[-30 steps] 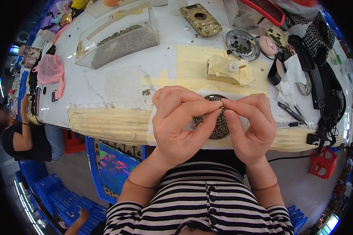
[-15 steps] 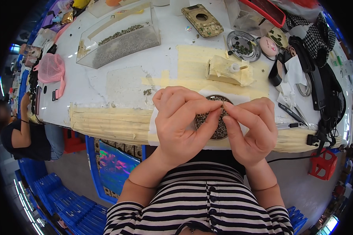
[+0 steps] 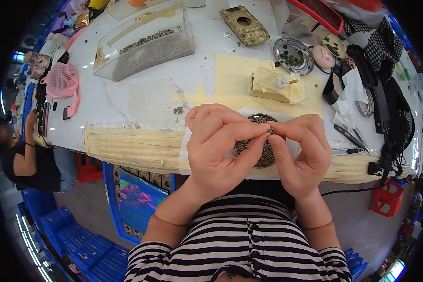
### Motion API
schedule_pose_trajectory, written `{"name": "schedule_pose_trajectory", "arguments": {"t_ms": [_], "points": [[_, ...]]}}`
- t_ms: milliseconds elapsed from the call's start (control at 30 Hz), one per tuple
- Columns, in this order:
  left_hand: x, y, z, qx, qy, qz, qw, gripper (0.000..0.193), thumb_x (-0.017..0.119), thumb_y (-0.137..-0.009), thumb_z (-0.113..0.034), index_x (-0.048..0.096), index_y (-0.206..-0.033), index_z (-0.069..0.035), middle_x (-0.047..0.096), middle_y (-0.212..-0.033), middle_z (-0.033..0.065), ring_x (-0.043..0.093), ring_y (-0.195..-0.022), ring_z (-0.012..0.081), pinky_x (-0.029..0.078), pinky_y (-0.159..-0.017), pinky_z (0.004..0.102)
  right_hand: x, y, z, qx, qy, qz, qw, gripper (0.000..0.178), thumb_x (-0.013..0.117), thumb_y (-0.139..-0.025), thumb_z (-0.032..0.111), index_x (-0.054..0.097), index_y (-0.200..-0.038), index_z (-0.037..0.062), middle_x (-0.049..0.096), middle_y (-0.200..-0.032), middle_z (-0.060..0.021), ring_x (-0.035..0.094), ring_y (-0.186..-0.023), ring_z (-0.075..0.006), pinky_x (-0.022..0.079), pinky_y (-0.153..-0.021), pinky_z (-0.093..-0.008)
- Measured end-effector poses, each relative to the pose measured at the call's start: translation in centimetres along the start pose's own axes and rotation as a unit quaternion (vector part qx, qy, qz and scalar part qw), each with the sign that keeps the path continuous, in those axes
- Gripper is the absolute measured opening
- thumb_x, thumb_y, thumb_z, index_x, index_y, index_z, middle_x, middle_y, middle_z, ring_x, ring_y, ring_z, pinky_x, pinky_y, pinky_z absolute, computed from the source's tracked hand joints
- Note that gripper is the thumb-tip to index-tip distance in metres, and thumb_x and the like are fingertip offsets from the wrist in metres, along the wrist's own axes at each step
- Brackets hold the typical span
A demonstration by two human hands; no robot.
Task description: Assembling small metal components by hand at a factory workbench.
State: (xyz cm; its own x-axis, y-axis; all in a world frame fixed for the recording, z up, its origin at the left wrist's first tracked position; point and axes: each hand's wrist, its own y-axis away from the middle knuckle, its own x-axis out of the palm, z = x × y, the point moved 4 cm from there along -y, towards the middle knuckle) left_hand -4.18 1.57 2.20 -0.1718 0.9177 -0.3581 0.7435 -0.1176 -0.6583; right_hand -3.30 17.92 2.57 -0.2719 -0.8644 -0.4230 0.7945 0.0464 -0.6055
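Note:
My left hand (image 3: 216, 145) and my right hand (image 3: 304, 155) meet fingertip to fingertip above a round dish (image 3: 267, 160) filled with small dark and pale bits. Thumb and forefinger of each hand are pinched together. Between the tips sits a tiny greenish-brown piece, mostly covered by the fingers and too small to name. Under the dish lies a white sheet (image 3: 187, 157). Just beyond my hands stands a block wrapped in cream tape (image 3: 268, 87), with a small white cup and stick (image 3: 285, 82) on top.
A clear bin (image 3: 150, 58) of small camouflage-coloured parts stands far left. At the back are a camouflage toy tank hull (image 3: 244, 24) and a round tray (image 3: 293, 55) of green parts. Tweezers (image 3: 357, 136) and a utility knife (image 3: 348, 151) lie right. A co-worker (image 3: 30, 162) sits at left.
Both hands stay pinched over the dish, with only slight shifts at the fingertips. The whole view has moved a few pixels.

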Motion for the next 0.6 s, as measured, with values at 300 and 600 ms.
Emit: {"name": "schedule_pose_trajectory", "arguments": {"t_ms": [300, 600], "points": [[0.4, 0.3, 0.5, -0.027, -0.016, -0.022, 0.999, 0.021, 0.081, -0.069, -0.004, 0.075, -0.088, -0.012, 0.064, -0.082, -0.0012, 0.056, -0.080, 0.0181, 0.033, -0.079, 0.0335, -0.2, 0.0, 1.2, -0.100, 0.066, 0.008, 0.993, 0.032, 0.082, -0.069, 0.006, 0.077, -0.101, 0.0078, 0.065, -0.079, 0.0005, 0.055, -0.069, -0.0166, 0.037, -0.069, -0.0312], [0.1, 0.1, 0.2, -0.020, 0.007, -0.022, 1.000, 0.023, 0.081, -0.069, -0.005, 0.076, -0.090, -0.013, 0.064, -0.083, -0.0021, 0.056, -0.081, 0.0173, 0.033, -0.080, 0.0336, 0.1, 0.0, 0.0, 0.004, -0.010, 0.021, 1.000, 0.026, 0.082, -0.071, 0.006, 0.076, -0.096, 0.0058, 0.066, -0.079, -0.0023, 0.056, -0.072, -0.0181, 0.039, -0.070, -0.0308]]}}
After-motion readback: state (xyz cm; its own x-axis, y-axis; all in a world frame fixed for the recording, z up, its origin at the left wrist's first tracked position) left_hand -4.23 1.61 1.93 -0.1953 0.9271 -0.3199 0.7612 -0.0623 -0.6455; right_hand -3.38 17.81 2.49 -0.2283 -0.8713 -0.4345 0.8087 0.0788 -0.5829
